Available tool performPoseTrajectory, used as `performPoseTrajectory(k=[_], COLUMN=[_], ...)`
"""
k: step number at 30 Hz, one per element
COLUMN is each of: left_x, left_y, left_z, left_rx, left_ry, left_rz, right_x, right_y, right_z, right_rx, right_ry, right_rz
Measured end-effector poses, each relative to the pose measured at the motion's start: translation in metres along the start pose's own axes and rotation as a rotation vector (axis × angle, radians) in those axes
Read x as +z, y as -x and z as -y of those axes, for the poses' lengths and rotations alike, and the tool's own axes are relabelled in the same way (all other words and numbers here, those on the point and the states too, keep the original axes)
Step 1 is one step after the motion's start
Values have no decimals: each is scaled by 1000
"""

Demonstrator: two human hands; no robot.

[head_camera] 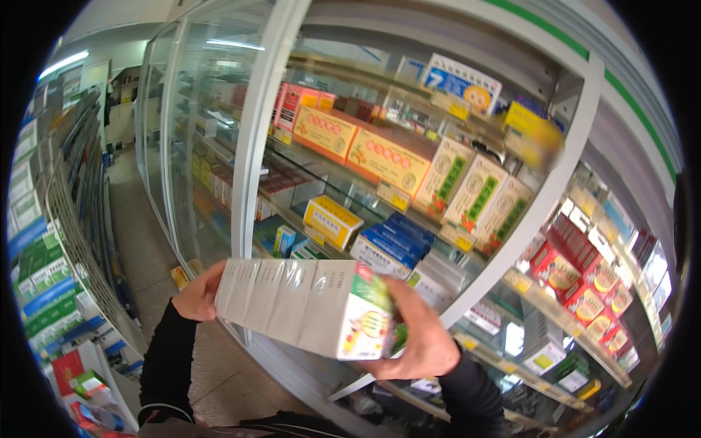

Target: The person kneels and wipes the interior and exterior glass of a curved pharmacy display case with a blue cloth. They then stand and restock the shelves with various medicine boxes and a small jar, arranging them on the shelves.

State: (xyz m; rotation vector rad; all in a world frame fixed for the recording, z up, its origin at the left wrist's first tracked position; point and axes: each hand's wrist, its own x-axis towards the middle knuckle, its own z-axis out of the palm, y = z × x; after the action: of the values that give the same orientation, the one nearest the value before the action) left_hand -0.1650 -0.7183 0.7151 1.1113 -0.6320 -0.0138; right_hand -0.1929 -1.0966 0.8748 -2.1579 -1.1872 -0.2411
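A row of several white cartons in clear film is held up between my two hands, in front of a glass-shelved display cabinet. My left hand grips the far left end of the row. At the right end, my right hand is closed around the carton that shows a green, red and white printed face. Just behind the row, on a cabinet shelf, are a yellow and white box, a stack of blue and white boxes and some grey-white boxes.
Orange and cream boxes fill the shelf above. A white cabinet frame post stands left of the opening, beside glass doors. Red boxes stand on shelves at right. A wire rack with green and white boxes lines the aisle's left side.
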Motion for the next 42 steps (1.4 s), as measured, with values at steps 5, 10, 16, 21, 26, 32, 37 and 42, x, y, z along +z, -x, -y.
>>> performPoseTrajectory(k=[5, 10, 16, 21, 26, 32, 37, 42], left_x=[-4, -46, -117, -174, -215, -240, -232, -220], left_y=[-33, -66, -110, -134, -141, -152, -165, -164], left_z=[-28, -18, 11, 30, 25, 27, 25, 24], left_rx=[131, 16, -159, -311, -378, -400, -363, -391], left_ry=[134, -56, -15, 56, 36, 55, 50, 53], left_rz=[6, 115, 373, 510, 528, 574, 708, 763], right_x=[-76, -123, -153, -190, -199, -199, -224, -223], right_y=[-54, -157, -296, -367, -394, -401, -402, -407], right_z=[21, 58, 52, -8, -43, -48, -58, -56], right_rx=[-346, -419, -216, 84, 520, 662, 671, 641], right_ry=[429, 957, 1306, 1452, 1486, 1678, 1747, 1817], right_rz=[-390, -707, -537, -391, -200, 15, 34, 62])
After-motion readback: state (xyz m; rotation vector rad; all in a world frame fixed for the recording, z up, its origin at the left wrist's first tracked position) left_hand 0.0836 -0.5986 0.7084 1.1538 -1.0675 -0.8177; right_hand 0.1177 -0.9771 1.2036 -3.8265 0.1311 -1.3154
